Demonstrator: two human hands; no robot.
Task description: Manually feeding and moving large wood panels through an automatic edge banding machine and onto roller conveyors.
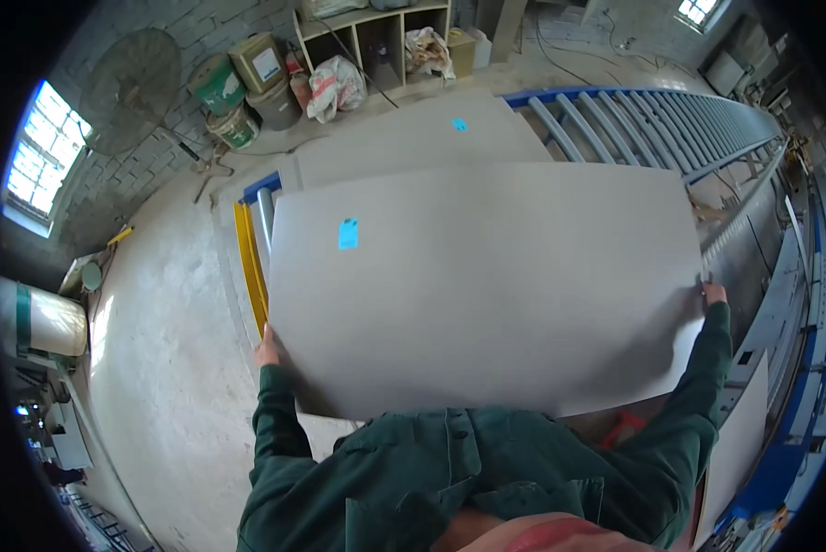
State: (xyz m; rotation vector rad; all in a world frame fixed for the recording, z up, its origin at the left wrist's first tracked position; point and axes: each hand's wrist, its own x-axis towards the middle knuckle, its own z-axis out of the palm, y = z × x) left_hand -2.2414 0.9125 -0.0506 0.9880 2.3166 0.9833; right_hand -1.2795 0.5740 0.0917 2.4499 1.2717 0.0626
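Observation:
A large flat grey-beige board (496,276) spans the middle of the view, a small blue label (349,234) stuck near its far left corner. Its left edge is gripped by my left hand (266,350), low down near the corner closest to me. On the opposite edge, my right hand (714,293) grips the board too. Fingers of both hands are partly hidden by the board. The board's near edge lies close to my green jacket. Beyond it, partly covered, a second similar board (413,138) with its own blue label (460,125) lies over the conveyor.
A roller conveyor (615,124) with a blue frame runs off to the far right. A yellow rail (250,262) stands left of the board. Buckets (218,85), a standing fan (132,90) and wooden shelves (376,51) line the wall. Blue-and-grey machinery (799,368) stands at right.

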